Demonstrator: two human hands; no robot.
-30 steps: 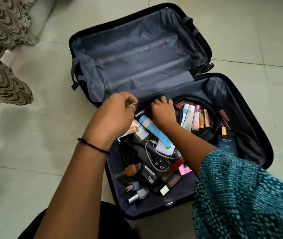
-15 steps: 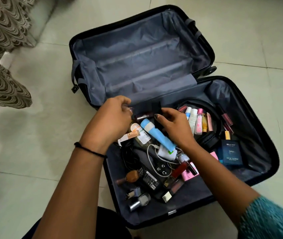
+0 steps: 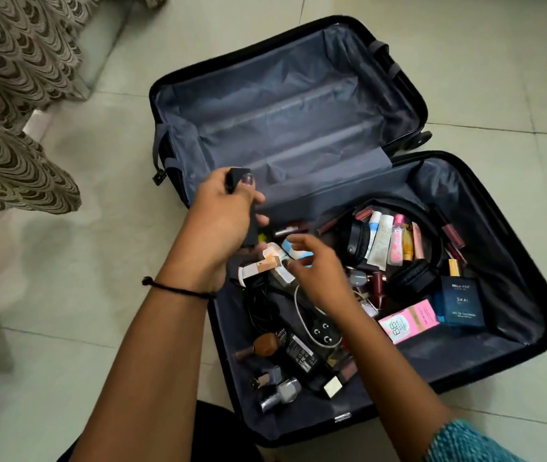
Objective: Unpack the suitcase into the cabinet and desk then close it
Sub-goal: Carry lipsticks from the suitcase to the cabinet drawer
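A black suitcase point(image 3: 485, 181) lies open on the tiled floor, its far half holding only grey lining. The near half holds several cosmetics, black headphones point(image 3: 408, 278), a blue perfume box point(image 3: 462, 305), a pink box point(image 3: 408, 320) and a black charger point(image 3: 302, 358) with a white cable. My left hand point(image 3: 222, 221) grips a long black box point(image 3: 240, 181) above the suitcase's left edge. My right hand point(image 3: 318, 275) hovers over the clutter with loosely bent fingers, holding nothing, over a blue and white tube point(image 3: 290, 250).
Patterned fabric point(image 3: 8, 128) hangs at the left over the floor. Pale floor tiles point(image 3: 65, 295) surround the suitcase. Nail polish bottles point(image 3: 278, 395) lie near the suitcase's front corner.
My left hand has lifted the black box up out of the clutter. My right hand has let go of it and drawn back toward me over the items.
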